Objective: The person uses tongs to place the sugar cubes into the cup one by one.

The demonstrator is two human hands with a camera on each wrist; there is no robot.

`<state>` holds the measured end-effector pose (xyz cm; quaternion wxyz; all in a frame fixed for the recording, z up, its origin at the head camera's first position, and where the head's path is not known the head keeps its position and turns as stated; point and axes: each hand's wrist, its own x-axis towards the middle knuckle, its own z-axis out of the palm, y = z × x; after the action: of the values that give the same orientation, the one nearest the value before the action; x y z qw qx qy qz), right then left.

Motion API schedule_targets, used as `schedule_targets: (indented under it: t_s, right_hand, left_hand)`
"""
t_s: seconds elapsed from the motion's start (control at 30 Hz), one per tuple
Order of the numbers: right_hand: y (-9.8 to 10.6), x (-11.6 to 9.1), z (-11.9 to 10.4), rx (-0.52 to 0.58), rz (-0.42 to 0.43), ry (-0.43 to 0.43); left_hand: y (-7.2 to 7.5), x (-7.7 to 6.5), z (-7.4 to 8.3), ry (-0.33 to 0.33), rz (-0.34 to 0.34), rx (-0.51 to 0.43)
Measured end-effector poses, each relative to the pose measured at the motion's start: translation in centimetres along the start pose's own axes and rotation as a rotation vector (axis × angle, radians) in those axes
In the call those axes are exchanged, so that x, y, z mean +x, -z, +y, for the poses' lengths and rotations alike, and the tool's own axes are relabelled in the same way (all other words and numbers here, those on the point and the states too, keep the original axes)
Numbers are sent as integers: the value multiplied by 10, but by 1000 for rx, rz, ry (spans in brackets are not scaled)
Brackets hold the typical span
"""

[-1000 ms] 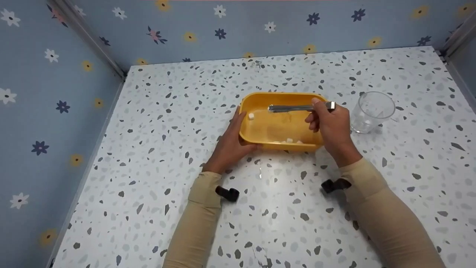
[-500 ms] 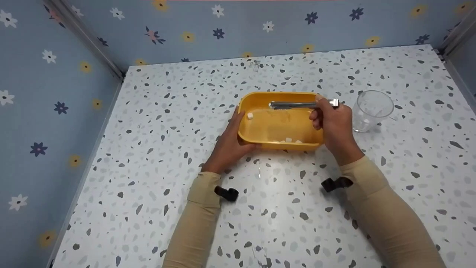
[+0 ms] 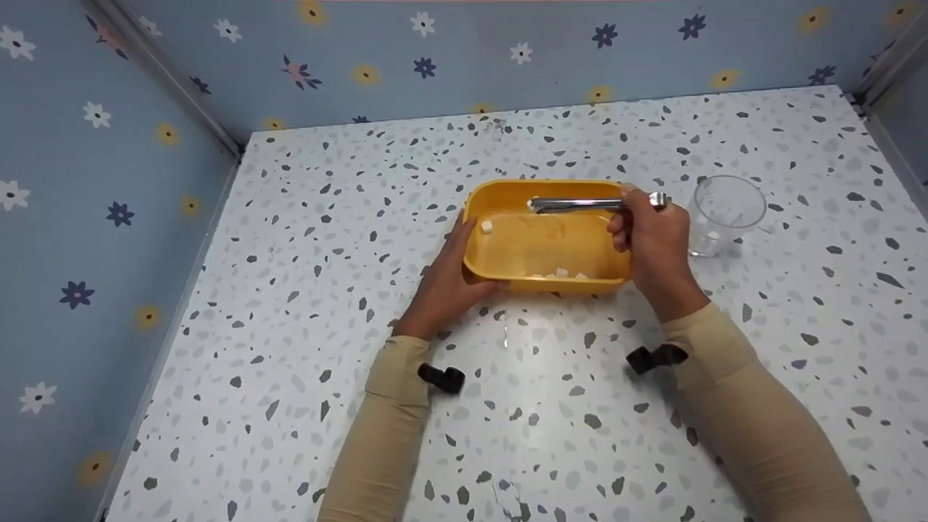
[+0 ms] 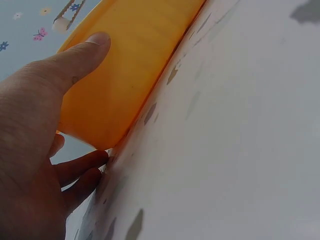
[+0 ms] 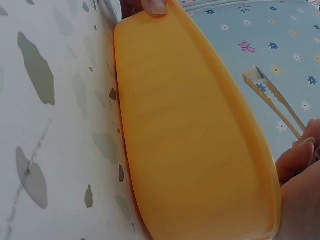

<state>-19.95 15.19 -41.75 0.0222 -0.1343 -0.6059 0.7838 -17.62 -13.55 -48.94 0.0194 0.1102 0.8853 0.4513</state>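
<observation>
White terrazzo-print tabletop [image 3: 290,290] under everything. Nearest: beige sleeves [image 3: 377,449], each with a black wrist mount [image 3: 449,379], both well behind the fingers. Yellow tray [image 3: 515,254] sits on the table between the hands. Left hand [image 3: 441,288] grips its near-left corner: thumb on the near wall, fingers along the left end. Right hand [image 3: 660,246] is curled round metal tongs [image 3: 583,205], thumb on top, over the tray's right end. Tong tips nip one white cube [image 5: 254,75], raised above the rim.

Loose cube [image 3: 486,227] just beside the left fingertips. More cubes [image 3: 562,273] along the near wall, right of the left thumb. Drinking glass [image 3: 756,208] stands just right of the right knuckles; that hand plus the tray's right wall sit between tong tips and glass. Flower-print wall [image 3: 478,65] at the back, well beyond all fingers.

vs 1 s ago: right hand + tongs shifted slightly right. Left hand still on the tray, glass unmoved.

Hidden: right hand covers part of the tray's right end. Near rim partly masks those cubes, can't count. Something pale low in the glass, unclear.
</observation>
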Motion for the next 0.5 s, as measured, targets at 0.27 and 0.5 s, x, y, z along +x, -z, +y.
schedule_targets:
  t_s: [0.27,0.5]
  right_hand:
    - [3,2,-2,4,14,16]
    - [7,4,-5,68,15,34]
  left_hand:
    - [0,0,-1,13,-3,-20]
    - [0,0,0,23,0,-27]
